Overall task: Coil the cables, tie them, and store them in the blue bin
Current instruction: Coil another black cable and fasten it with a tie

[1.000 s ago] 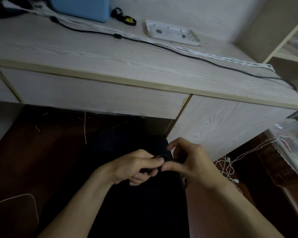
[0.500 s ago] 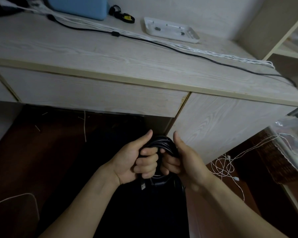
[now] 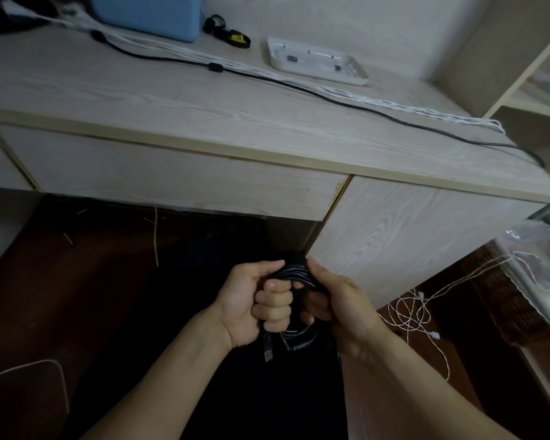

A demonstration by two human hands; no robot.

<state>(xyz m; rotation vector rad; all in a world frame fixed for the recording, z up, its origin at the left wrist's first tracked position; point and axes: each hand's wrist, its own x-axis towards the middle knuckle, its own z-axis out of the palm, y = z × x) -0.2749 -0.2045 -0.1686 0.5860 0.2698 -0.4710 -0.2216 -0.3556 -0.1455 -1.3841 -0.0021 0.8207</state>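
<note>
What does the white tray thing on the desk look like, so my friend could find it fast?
Look at the pale wooden desk, then at its back near the wall. To the right of the blue bin and the small black and yellow strap lies the white tray. It is the only flat, shallow white rectangle there, with a few tiny dark bits inside, while the long black cable and white cables just run past it.

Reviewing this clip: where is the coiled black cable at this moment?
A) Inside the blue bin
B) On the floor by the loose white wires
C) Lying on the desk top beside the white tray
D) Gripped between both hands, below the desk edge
D: the coiled black cable is clasped by the left hand and right hand together, below the desk edge.
</note>
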